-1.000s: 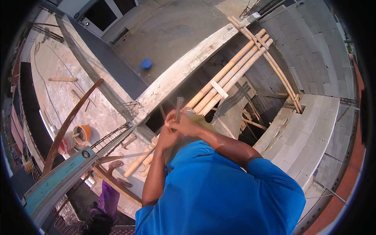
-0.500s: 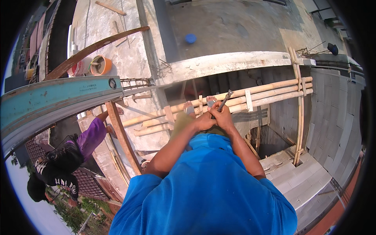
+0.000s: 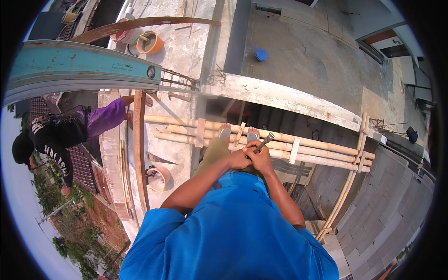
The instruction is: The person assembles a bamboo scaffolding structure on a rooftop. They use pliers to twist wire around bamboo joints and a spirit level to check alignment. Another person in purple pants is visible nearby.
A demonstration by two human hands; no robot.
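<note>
My right hand (image 3: 262, 158) is closed round the dark shaft of a hammer (image 3: 266, 139), its small metal head pointing up and away to the right. Pressed against it at my waist is my left hand (image 3: 238, 159), fingers curled; what they grip, if anything, is hidden. Both hands are in front of my blue shirt (image 3: 228, 224). Just beyond them, my sandalled feet stand on several bamboo poles (image 3: 322, 143) laid side by side, with short wooden cleats (image 3: 294, 150) across them.
Beneath the poles is a dark opening. A teal spirit level (image 3: 84, 67) juts in from the left, near a wooden post (image 3: 139, 149). An orange bucket (image 3: 156, 45) and a pale bucket (image 3: 158, 178) stand on concrete. A person in purple trousers (image 3: 105, 122) crouches at left.
My view has turned, so the surroundings appear rotated and the pale bucket shows more fully. The hammer is drawn in closer to my body and less of its shaft shows.
</note>
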